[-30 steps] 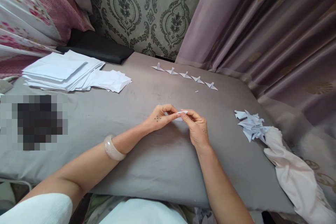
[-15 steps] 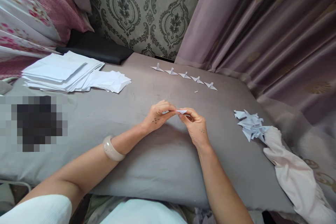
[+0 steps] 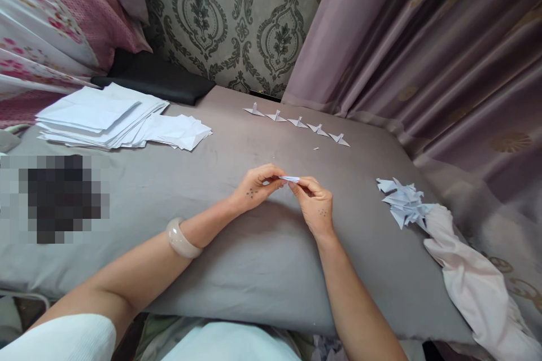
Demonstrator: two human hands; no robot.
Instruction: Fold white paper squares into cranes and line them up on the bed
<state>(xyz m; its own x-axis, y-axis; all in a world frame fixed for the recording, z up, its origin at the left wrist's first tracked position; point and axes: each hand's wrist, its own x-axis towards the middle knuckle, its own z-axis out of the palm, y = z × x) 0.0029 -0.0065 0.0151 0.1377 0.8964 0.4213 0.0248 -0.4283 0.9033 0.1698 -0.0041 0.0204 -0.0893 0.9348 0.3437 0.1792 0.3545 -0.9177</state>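
Between my fingertips is a small piece of folded white paper, held a little above the grey cloth surface. My left hand pinches its left end between thumb and fingers. At the other end, my right hand grips it the same way. The fingers cover part of the paper, so its full shape cannot be made out. Beyond the hands stands a row of several folded paper cranes, with a tiny white scrap in front of them.
At the left lie a stack of white paper sheets and some loosely folded sheets, with a black folded item behind. On the right, a heap of paper cranes touches a pale cloth. Curtains hang along the right side.
My right hand has turned slightly, and more of the folded paper shows between the fingertips. My left hand has barely moved; everything else stays where it was.
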